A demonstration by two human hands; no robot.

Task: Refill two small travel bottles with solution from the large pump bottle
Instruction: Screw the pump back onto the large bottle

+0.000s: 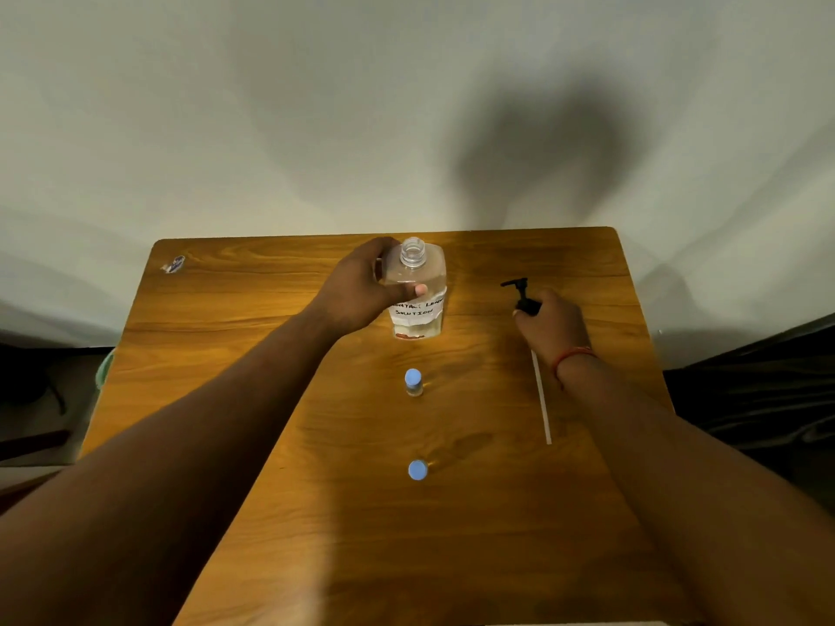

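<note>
The large clear bottle (418,286) stands upright at the back middle of the wooden table (253,309), its neck open and a white handwritten label on its front. My left hand (361,289) grips its left side. My right hand (549,325) holds the black pump head (522,293), low over the table to the right, and its long white dip tube (541,399) lies along the tabletop. Two small travel bottles with blue caps stand in a line in front of the large bottle: one nearer it (413,382), one closer to me (418,470).
A small sticker (174,264) sits at the table's back left corner. A pale wall rises right behind the table. Dark floor and objects lie off both side edges. A red thread band (573,356) circles my right wrist.
</note>
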